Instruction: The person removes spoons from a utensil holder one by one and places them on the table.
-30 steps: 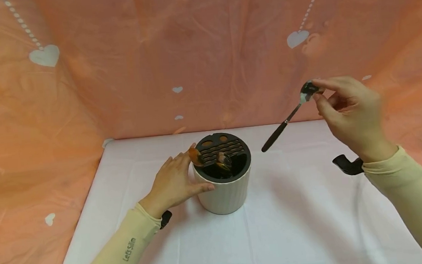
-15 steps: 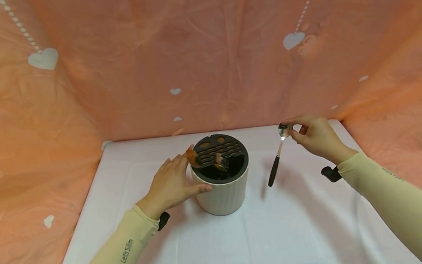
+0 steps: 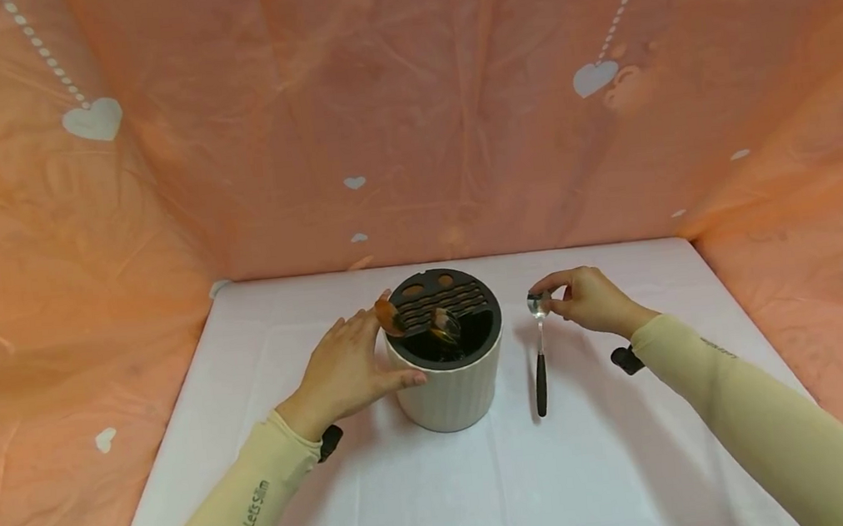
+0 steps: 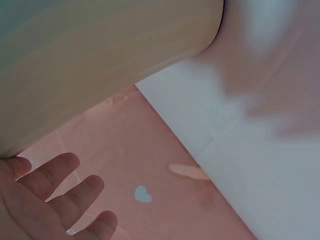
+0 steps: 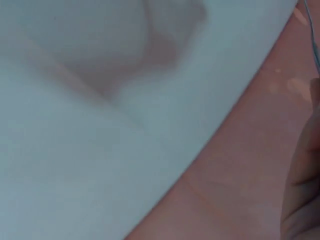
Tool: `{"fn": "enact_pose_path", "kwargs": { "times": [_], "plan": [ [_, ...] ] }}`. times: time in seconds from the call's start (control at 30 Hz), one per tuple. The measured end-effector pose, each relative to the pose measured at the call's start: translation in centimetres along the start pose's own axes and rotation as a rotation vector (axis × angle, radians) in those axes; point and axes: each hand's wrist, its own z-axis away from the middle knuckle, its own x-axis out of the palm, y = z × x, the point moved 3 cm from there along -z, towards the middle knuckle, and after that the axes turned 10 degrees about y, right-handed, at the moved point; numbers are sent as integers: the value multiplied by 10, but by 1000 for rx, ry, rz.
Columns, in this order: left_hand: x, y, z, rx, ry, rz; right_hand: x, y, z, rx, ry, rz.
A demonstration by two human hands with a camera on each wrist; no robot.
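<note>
In the head view a ribbed white utensil holder (image 3: 448,398) with a black slotted lid (image 3: 471,279) stands on the table. My left hand (image 3: 344,374) spans its left side, thumb along the front and fingers towards the back; in the left wrist view several fingers (image 4: 60,195) extend straight beside the holder's wall (image 4: 110,55). Two shiny, orange-tinted spoon heads (image 3: 445,325) stick up from the holder. To its right, my right hand (image 3: 594,302) pinches a metal spoon (image 3: 538,307) by its bowl, the black handle (image 3: 541,386) hanging downward.
A white cloth (image 3: 427,496) covers the table. Behind and at both sides hangs an orange-pink curtain (image 3: 410,130) with white hearts. Dark wrist-worn cameras (image 3: 627,359) sit at both wrists.
My right hand has come down and left with the spoon, closer to the holder, and the spoon has swung from slanted to nearly vertical. My left hand stays at the holder.
</note>
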Motion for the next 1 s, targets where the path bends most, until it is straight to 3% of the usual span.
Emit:
{"fn": "enact_pose_path", "kwargs": {
  "times": [0.37,0.77,1.0],
  "plan": [
    [0,-1,4,-9,-7,-10,43,12,-8,-18,-93,-111],
    [-2,3,2,0,-5,-19,64,28,-11,-12,-121,-56],
    [-1,1,1,-11,-9,-19,72,31,-13,-20,-88,67]
  ]
}}
